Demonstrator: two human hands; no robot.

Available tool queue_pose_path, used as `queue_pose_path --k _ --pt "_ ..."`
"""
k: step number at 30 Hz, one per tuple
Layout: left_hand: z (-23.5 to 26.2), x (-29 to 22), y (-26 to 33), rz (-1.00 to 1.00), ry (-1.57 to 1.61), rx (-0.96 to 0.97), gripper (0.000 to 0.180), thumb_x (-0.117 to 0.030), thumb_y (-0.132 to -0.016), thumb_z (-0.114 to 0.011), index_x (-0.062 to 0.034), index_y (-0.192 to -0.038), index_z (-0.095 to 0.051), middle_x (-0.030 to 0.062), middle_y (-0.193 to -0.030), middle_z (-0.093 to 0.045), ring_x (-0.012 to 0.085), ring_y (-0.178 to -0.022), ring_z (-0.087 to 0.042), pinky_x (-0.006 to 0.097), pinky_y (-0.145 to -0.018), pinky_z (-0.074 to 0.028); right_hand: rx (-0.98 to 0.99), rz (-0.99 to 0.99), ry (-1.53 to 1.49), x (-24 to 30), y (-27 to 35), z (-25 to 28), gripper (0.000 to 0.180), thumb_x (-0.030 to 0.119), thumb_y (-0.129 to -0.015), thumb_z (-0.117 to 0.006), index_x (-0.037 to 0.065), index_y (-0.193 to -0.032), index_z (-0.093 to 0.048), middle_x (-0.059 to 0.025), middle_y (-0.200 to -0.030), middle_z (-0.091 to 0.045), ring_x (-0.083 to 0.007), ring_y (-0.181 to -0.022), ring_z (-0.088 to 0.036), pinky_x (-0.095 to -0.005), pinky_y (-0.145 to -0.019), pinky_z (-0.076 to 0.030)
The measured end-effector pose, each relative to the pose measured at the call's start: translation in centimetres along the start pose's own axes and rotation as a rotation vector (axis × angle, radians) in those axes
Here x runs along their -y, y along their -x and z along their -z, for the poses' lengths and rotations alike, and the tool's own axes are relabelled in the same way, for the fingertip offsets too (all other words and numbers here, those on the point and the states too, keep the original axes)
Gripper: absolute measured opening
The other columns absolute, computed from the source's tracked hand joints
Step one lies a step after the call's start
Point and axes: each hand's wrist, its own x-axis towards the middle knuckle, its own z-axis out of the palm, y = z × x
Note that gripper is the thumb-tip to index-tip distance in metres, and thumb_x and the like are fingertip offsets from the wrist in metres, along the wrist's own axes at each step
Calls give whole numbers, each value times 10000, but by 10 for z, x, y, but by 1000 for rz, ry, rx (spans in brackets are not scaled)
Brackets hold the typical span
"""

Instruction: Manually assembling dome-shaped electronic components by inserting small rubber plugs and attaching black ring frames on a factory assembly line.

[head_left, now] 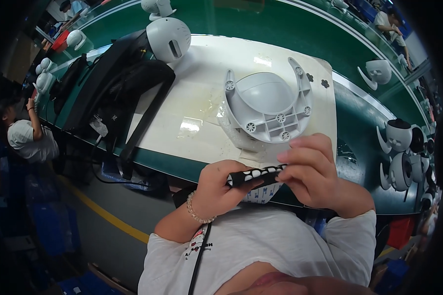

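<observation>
My left hand (221,184) grips a black sheet with a row of white oval spots (253,175). White backing with blue print (261,194) hangs below it. My right hand (312,172) has thumb and fingers bent at the sheet's right end; whether a small piece is between the fingertips I cannot make out. Just beyond my hands, a pale grey plastic shell (268,93) with two curved prongs lies with its ribbed underside and round screw bosses showing. It rests on clear bubbled wrap (238,137).
Under the shell lies a white board (192,105) on the green bench. Two black flower-shaped pieces (325,84) sit at its right edge. A black stand (110,73) and white rounded housing (168,39) stand left. White housings (398,135) line the right; other people work farther off.
</observation>
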Motion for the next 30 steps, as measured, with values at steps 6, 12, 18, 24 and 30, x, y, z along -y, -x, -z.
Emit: queue_pose_path --k 6,12,18,24,30 --pt "0 -2 -4 25 -38 -18 155 -92 -674 -698 -16 -696 -564 109 -578 -540 228 -500 -540 285 -475 -410 -232 145 -230 7 -5 -11 213 121 -642 -669 117 -785 -512 -18 -1026 -578 -232 -945 -525 -357 -788 -352" --pt "2 5 -2 -164 -99 29 242 2 -614 -633 -32 -845 -568 125 -758 -588 273 -638 -587 306 -569 -464 129 -151 -336 15 -29 -11 341 25 -671 -648 116 -972 -516 -21 -885 -560 -209 -852 -541 -336 -737 -332" --pt "2 4 -2 -129 -79 35 245 -2 -603 -629 -41 -840 -579 121 -694 -581 275 -603 -577 307 -546 -456 -35 161 -298 7 -18 -15 338 9 -644 -646 113 -934 -506 -22 -886 -560 -189 -791 -549 -310 -703 -339" --pt "-2 5 -4 -52 -27 25 140 -36 -599 -624 -36 -731 -575 112 -597 -544 270 -541 -545 319 -491 -423 -201 138 -403 13 -17 -27 443 -19 -617 -658 147 -983 -472 -90 -969 -526 -202 -729 -569 -310 -621 -361" --pt "-3 2 -6 -27 -89 26 97 -53 -623 -604 -22 -686 -537 125 -552 -492 276 -476 -498 321 -446 -387 -206 282 -98 14 -13 -40 512 -55 -630 -628 225 -1016 -443 -72 -920 -513 -211 -707 -577 -295 -524 -349"
